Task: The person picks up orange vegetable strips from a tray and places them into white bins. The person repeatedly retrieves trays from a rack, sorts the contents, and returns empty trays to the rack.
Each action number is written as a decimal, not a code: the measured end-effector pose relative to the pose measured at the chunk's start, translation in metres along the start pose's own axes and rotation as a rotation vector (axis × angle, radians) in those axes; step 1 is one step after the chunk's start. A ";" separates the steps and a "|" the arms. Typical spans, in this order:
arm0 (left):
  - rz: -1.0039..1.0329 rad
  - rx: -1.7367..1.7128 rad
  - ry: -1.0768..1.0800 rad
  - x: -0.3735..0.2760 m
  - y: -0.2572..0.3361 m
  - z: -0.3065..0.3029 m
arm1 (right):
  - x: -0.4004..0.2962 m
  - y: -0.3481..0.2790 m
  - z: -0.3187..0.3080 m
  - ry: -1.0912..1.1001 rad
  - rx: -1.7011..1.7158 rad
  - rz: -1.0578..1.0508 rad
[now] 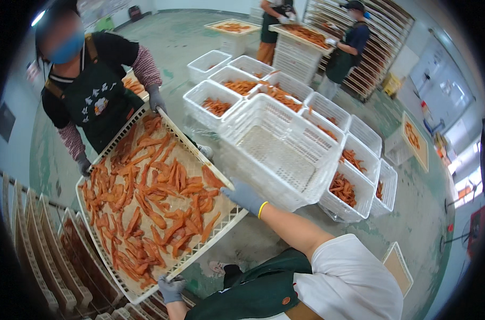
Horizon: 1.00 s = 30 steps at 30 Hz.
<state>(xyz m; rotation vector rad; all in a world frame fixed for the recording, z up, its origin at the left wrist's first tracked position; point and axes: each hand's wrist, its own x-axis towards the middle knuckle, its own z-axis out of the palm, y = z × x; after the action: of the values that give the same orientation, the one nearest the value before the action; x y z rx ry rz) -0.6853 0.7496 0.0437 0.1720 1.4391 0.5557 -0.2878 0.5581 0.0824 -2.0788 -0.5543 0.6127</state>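
Observation:
A cream plastic drying tray [226, 222] with a mesh bottom slants in front of me, spread with orange dried food strips [146, 208]. My right hand [246, 196], in a grey glove with a yellow band at the wrist, grips its right corner. At the near lower edge, my left hand [171, 289], gloved too, has hold of the rim. A co-worker's gloved hands, one at the far corner [157, 100] and the other on the left side [84, 165], support the opposite edge. Just beyond my right hand stands a large white perforated crate [278, 160] with nothing inside.
Several white crates [210, 96] holding orange strips surround the large crate. A rack of trays [38, 248] stands at lower left, close to the held tray. Farther back, two people work at a tray on stacked crates [298, 52], beside a tall rack [380, 48].

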 end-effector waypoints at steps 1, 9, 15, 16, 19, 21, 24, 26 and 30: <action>-0.046 0.005 -0.050 0.015 0.010 -0.019 | -0.011 -0.003 0.008 0.069 -0.013 -0.056; 0.027 0.217 -0.884 0.008 0.009 -0.038 | -0.078 -0.008 0.025 0.812 -0.437 -0.523; -0.417 -0.046 -0.678 -0.037 0.021 -0.025 | -0.158 -0.072 0.095 0.703 -0.575 -0.424; -0.446 -0.019 -0.662 -0.040 0.019 -0.025 | -0.162 -0.072 0.108 0.672 -0.603 -0.389; -0.652 0.006 -0.605 -0.050 0.025 -0.025 | -0.169 -0.064 0.133 0.570 -0.669 -0.297; -0.712 0.078 -0.588 -0.070 0.041 -0.029 | -0.171 -0.065 0.138 0.481 -0.692 -0.281; -0.557 0.300 -0.809 -0.114 0.059 -0.048 | -0.169 -0.086 0.129 0.300 -0.783 -0.141; -0.166 0.464 -1.013 -0.104 0.077 -0.068 | -0.174 -0.089 0.135 0.345 -0.863 -0.152; 0.823 0.653 -0.898 -0.088 0.107 -0.091 | -0.167 -0.098 0.128 0.376 -0.929 -0.257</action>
<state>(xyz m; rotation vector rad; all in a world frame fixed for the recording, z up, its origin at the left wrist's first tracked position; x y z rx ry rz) -0.8032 0.7818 0.1558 1.3920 0.5586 0.5263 -0.5111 0.5901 0.1375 -2.8055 -0.9794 -0.2649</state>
